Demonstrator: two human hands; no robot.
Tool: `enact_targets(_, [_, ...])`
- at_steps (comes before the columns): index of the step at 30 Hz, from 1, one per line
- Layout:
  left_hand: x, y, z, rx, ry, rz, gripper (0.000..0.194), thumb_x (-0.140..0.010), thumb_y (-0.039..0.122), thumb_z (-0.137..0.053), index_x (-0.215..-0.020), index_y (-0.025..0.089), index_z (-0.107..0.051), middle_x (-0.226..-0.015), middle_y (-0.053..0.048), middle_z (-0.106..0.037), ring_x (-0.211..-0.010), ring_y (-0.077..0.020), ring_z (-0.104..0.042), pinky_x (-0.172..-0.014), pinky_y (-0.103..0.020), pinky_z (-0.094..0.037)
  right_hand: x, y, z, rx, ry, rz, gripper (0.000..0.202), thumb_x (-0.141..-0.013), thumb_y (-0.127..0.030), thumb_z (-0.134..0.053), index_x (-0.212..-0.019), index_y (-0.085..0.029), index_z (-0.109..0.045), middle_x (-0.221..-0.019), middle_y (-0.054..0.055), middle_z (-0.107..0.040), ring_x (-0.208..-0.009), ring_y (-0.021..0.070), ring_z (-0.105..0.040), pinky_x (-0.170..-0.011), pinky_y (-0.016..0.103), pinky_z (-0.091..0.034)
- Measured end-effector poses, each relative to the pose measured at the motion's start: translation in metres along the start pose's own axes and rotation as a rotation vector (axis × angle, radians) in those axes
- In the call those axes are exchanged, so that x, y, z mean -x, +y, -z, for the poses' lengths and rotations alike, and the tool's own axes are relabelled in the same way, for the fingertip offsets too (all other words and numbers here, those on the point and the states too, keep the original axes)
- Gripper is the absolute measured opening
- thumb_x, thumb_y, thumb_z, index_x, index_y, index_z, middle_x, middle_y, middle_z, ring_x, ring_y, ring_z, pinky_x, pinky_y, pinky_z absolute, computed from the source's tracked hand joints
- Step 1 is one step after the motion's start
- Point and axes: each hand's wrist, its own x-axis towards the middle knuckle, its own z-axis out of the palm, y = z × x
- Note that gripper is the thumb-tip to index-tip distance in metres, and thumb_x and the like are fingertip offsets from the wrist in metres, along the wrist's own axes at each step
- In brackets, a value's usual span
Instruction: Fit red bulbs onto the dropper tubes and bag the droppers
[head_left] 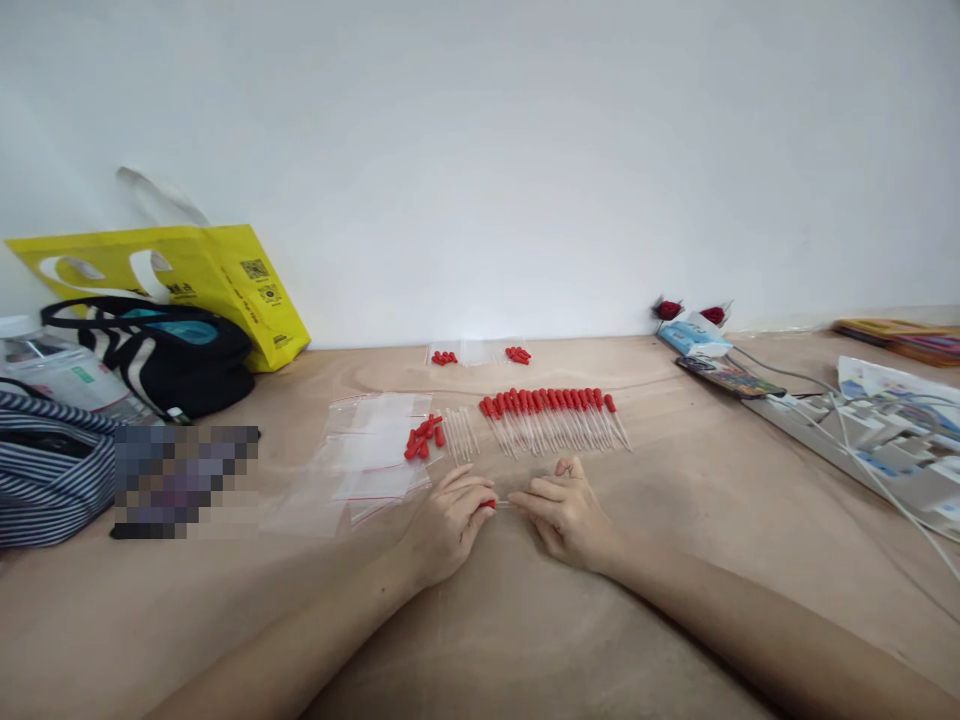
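Note:
My left hand (448,520) pinches a red rubber dropper bulb (489,503), mostly covered by the fingers. Closed on a thin clear dropper tube (504,504), my right hand (564,510) faces it; the tube spans the small gap to the bulb. Whether the tube sits inside the bulb I cannot tell. Just beyond the hands lies a row of droppers with red bulbs (555,402), tips toward me. Left of that row are several bare tubes (461,435) and a small pile of loose red bulbs (425,438).
Clear zip bags (375,430) lie left of the bulbs. Near the wall are small bags with red bulbs (444,358). A yellow bag (225,290), black bag (195,360) and striped bag (52,480) stand left. Power strips (862,440) with cables lie right.

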Motion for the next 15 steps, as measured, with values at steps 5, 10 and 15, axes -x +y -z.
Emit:
enact_targets(5, [0.0005, 0.0007, 0.0018, -0.002, -0.016, -0.017, 0.015, -0.084, 0.012, -0.04, -0.084, 0.017, -0.054, -0.08, -0.005, -0.067, -0.094, -0.0181, -0.06, -0.095, -0.044, -0.036, -0.0027, -0.0068, -0.0046, -0.058, 0.007, -0.052, 0.023, -0.082, -0.013, -0.039, -0.086, -0.017, -0.062, -0.064, 0.001, -0.057, -0.058, 0.011, -0.042, -0.064, 0.03, -0.021])
enact_targets(10, [-0.0003, 0.003, 0.0025, 0.013, -0.028, -0.016, 0.016, -0.085, 0.012, -0.039, -0.083, 0.017, -0.054, -0.081, -0.004, -0.067, -0.093, -0.0171, -0.061, -0.096, -0.043, -0.036, -0.0043, -0.0075, -0.0087, -0.11, -0.032, -0.077, 0.023, -0.085, -0.015, -0.038, -0.085, -0.016, -0.06, -0.072, 0.002, -0.062, -0.061, 0.0116, -0.045, -0.065, 0.03, -0.022])
enact_targets(15, [-0.0008, 0.0008, 0.0029, -0.002, -0.077, -0.003, 0.017, -0.085, 0.014, -0.039, -0.084, 0.018, -0.055, -0.083, -0.004, -0.067, -0.096, -0.0185, -0.059, -0.095, -0.044, -0.036, -0.0058, -0.0031, -0.0067, -0.141, -0.107, -0.086, 0.022, -0.086, -0.016, -0.037, -0.087, -0.017, -0.06, -0.076, 0.002, -0.063, -0.066, 0.0116, -0.048, -0.067, 0.03, -0.023])
